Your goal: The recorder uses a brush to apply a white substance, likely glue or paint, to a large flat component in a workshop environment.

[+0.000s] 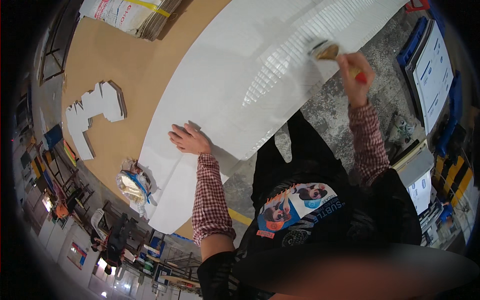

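Two bare hands in view: the right hand, upper right of the frame, is wrapped round the handle of a paintbrush, bristles kinda blurry over the glossy ridged strip on the overlapping white sheets, and the left hand lies open on those sheets left of centre, fingers spread, gripping nothing. Writing-wise, there's red print on the yellow-strapped cardboard bundle up top left, blue print on the white panel far right, plus pale lettering and a colour picture on the black shirt, bottom centre.
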`<state>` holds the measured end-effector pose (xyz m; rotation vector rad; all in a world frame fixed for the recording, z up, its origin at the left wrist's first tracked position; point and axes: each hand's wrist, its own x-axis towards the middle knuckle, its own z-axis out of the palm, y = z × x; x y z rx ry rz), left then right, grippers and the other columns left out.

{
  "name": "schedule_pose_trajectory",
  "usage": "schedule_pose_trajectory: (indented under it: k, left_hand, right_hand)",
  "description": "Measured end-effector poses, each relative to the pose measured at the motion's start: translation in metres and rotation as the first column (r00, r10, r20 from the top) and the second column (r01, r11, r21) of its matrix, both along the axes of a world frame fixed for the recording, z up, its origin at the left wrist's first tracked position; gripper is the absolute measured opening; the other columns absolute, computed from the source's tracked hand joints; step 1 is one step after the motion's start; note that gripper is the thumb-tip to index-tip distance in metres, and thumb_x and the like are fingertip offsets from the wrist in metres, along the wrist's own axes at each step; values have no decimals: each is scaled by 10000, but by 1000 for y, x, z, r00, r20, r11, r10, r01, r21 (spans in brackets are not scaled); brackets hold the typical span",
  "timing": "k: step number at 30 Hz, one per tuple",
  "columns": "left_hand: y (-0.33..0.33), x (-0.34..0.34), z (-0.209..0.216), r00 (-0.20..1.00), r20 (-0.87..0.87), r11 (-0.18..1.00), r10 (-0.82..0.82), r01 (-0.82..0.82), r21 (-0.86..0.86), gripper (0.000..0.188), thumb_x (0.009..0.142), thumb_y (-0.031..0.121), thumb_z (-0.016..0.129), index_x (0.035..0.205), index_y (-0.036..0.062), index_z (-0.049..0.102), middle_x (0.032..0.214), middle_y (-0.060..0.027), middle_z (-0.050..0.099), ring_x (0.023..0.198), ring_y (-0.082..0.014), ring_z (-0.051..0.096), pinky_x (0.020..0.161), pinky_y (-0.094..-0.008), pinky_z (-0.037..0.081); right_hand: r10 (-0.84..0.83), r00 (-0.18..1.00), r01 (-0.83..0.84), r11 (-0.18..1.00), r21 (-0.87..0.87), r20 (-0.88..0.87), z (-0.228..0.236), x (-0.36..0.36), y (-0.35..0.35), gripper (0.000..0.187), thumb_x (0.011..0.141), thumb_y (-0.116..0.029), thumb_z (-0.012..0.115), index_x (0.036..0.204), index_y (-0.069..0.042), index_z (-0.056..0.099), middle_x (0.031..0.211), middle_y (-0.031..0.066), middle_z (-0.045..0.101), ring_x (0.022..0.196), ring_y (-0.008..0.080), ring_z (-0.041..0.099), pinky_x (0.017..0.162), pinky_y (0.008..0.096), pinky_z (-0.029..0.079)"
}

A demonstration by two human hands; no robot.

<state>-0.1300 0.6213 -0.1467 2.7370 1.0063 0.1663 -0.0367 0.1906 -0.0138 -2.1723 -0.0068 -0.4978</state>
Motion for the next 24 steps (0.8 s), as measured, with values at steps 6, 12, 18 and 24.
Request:
schedule_pose_trajectory:
  k: [6,12,18,24]
  left_hand:
    - [49,-17,7,967,221,938,-128,190,-290,539,1005,462,357,1356,76,496,1460,-215,374,1366,-376,311,1092,-525,230]
    - [110,-41,1,999,-34,990,-8,13,141,610,987,541,345,1431,126,404,1496,-215,319,1379,-389,283,1070,-567,240]
    - [117,-47,-12,996,-53,989,69,-61,136,671,975,598,300,1461,138,352,1517,-214,282,1395,-387,256,1074,-578,234]
    - [113,-44,-7,996,-64,990,68,-59,131,673,981,590,294,1465,123,333,1523,-214,268,1401,-382,245,1080,-584,217]
  right_hand:
    - [329,944,-328,941,89,6,-5,-28,42,120,857,-71,706,767,0,672,728,83,633,657,135,586,587,261,467]
    - [-65,995,70,995,76,-74,-5,-43,48,105,852,-73,706,784,2,680,725,64,633,632,124,578,568,255,459]
    - [204,974,-202,979,32,-102,-5,-55,64,95,821,-73,734,774,-14,677,711,53,629,631,117,576,563,250,461]
    - [8,999,-10,998,58,40,8,-25,55,79,824,-53,725,785,-3,678,738,73,641,669,134,595,576,273,469]
